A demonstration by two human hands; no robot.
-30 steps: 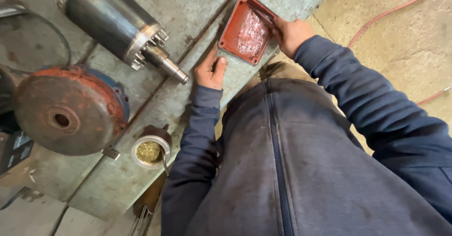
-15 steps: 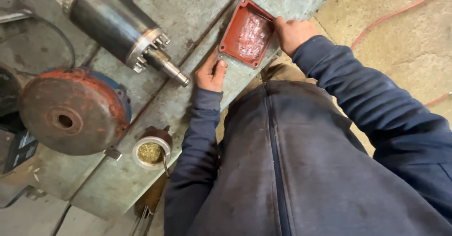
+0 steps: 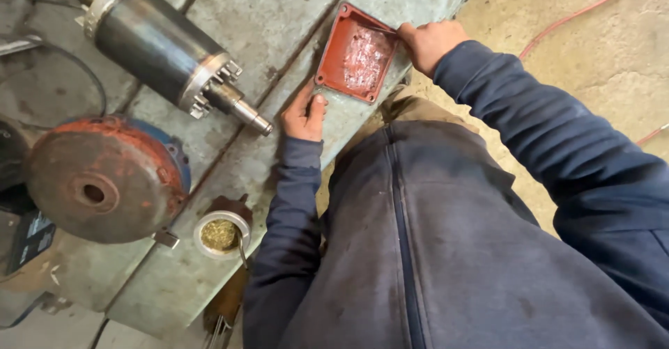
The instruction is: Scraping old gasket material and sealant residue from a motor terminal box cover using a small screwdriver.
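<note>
Head view: we look down on a grey workbench (image 3: 209, 35) at our own two hands, both in dark blue sleeves. A shallow square red metal cover (image 3: 357, 53) lies open side up near the bench's edge, its inside shiny with a pale smear. Our left hand (image 3: 303, 112) rests flat on the bench, fingers loosely curled, touching the cover's near corner and gripping nothing. Our right hand (image 3: 428, 42) is clenched at the cover's far edge; whether it pinches the rim or a thin tool, we cannot tell. The cover looks rigid, fairly light and greasy inside, best held by its raised rim or corners. To the left lie a dark cylindrical motor (image 3: 164, 49), a rusty round housing (image 3: 97, 182) and a small tin (image 3: 221, 234).
</note>
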